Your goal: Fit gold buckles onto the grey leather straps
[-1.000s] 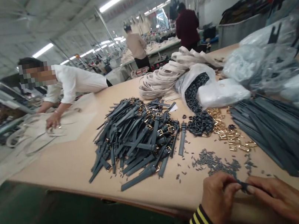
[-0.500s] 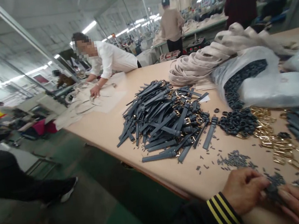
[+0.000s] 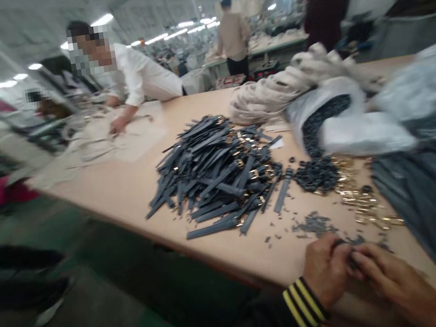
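My left hand (image 3: 327, 270), in a dark cuff with yellow stripes, is closed at the table's near edge. Beside it my right hand (image 3: 392, 275) is closed too, its fingertips meeting those of the left. Pinched between them is a dark strap (image 3: 341, 242), mostly hidden by the fingers and blurred. Just beyond the hands lie small dark grey bits (image 3: 315, 224). Farther off is a heap of dark grey straps with gold buckles (image 3: 211, 170), with one finished strap (image 3: 283, 191) apart at its right side.
Dark loops (image 3: 316, 175) and gold buckles (image 3: 361, 202) lie right of the heap. Long dark strips (image 3: 421, 209) cover the table's right side. Behind are a plastic bag of loops (image 3: 365, 133) and coiled beige strips (image 3: 284, 85). A co-worker in white (image 3: 147, 75) handles beige pieces at the far left.
The view has swung right, so the table's contents sit farther left. My hands have drawn closer together, and the strap between them shows less than before.
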Available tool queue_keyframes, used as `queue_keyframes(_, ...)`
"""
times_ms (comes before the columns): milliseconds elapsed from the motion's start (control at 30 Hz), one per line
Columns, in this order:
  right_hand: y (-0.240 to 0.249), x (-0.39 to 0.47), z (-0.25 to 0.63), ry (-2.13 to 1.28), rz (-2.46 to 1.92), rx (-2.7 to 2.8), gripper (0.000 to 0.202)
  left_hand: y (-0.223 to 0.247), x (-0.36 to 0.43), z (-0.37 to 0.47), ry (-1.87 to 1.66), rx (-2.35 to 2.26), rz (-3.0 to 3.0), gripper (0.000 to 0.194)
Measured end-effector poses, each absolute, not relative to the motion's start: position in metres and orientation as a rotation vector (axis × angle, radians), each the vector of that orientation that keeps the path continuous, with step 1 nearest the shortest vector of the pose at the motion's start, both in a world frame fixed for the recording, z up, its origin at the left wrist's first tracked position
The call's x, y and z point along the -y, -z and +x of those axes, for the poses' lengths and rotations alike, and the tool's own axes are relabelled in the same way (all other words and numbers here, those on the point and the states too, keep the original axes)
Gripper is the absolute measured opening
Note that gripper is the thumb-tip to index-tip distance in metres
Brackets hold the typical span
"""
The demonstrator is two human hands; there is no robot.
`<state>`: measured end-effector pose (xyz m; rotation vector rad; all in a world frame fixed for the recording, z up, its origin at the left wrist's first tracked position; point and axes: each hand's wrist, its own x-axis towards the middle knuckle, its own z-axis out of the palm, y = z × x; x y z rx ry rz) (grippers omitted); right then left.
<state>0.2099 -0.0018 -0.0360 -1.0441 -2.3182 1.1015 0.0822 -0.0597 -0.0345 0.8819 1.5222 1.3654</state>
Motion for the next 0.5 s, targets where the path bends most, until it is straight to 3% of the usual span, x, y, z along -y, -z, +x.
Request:
queue_keyframes(200, 0.023, -0.006, 0.201, -1.528, -1.116, 2.201, 0.021, 0.037, 0.046, 0.073, -1.3, -1.416, 0.842, 0.021)
queue_keyframes(433, 0.03, -0.007, 0.215, -1.576, -1.166, 2.083, 0.025, 0.033, 0.035, 0.063, -1.24, -1.477, 0.97, 0.028)
queue_keyframes(500, 0.045, -0.014, 0.226, -1.406, -1.183, 2.091, 0.027, 0.029, 0.036, 0.046, -1.337, -1.659, 1.027, 0.027)
